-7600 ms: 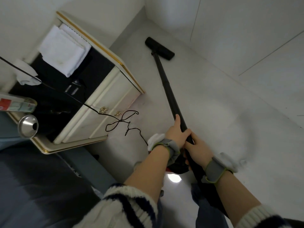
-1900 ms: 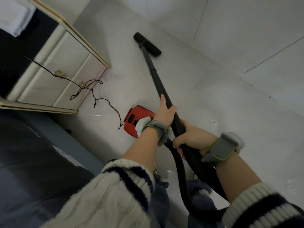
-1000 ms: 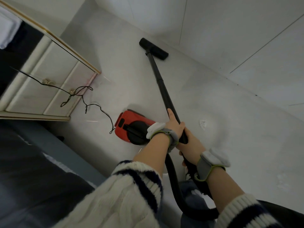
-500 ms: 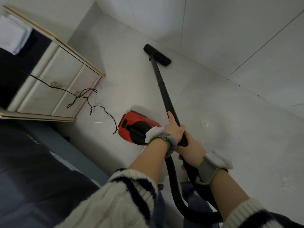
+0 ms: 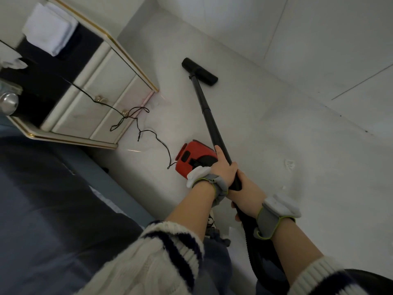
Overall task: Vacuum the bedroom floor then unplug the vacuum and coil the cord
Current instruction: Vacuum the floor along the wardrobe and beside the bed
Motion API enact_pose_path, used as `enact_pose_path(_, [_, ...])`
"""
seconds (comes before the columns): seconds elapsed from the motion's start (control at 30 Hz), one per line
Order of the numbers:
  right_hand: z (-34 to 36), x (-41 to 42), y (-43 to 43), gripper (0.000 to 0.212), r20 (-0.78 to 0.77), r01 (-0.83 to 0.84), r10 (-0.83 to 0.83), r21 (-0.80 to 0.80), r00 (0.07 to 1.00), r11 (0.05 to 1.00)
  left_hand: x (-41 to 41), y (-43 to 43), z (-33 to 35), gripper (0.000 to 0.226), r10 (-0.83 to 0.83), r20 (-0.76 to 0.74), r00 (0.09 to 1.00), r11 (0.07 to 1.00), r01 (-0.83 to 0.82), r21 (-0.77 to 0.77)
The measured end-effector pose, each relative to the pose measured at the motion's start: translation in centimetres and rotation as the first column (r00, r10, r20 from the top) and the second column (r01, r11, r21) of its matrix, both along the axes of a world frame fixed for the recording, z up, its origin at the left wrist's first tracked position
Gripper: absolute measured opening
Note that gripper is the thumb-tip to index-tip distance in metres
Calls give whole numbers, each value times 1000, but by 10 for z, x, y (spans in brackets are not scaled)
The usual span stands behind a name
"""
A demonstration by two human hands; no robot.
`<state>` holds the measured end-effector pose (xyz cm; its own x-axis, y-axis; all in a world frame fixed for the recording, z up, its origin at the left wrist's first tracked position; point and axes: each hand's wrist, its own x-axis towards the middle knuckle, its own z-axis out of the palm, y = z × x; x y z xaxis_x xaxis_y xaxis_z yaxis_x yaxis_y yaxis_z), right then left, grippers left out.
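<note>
Two hands clamped the wand [image 5: 207, 116] beside the canister [image 5: 187, 158], left hand [image 5: 223, 171] ahead of right hand [image 5: 247, 192]; slack cord [image 5: 148, 133] off the canister risked snagging the floor head [image 5: 200, 71].

Both hands [image 5: 234, 179] around black vacuum wand [image 5: 209, 120]

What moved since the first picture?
The floor head looks pulled slightly back from the wall, and the red vacuum body now shows beside the left hand. Unchanged: it and the right hand grip the wand; the cord trails to the nightstand.
</note>
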<state>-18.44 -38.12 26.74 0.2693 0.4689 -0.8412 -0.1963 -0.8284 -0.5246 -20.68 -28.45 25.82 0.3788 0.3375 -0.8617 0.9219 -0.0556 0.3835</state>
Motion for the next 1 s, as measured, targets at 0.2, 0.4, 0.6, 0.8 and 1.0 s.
enact_pose_path(0.2, [-2, -37, 47, 77, 25, -116, 117, -29, 993, 993, -44, 48, -1, 75, 13, -4, 1000, 1000, -13, -14])
enact_pose_path(0.4, [-4, -68, 79, 79, 58, -140, 142, -29, 988, 990, -75, 79, -3, 75, 41, -34, 999, 999, -41, -15])
enact_pose_path(0.6, [-5, -85, 85, 78, 109, -228, 228, -13, 967, 973, -97, 84, 2, 74, 81, -41, 996, 997, -82, -7])
enact_pose_path(0.8, [-2, -87, 42, 73, 153, -278, 272, 17, 950, 961, -103, 42, 2, 77, 118, -37, 992, 992, -119, -30])
enact_pose_path(1.0, [-12, -72, -26, 72, 89, -176, 174, 12, 981, 984, -86, -23, -1, 78, 110, -31, 993, 993, -111, -33])
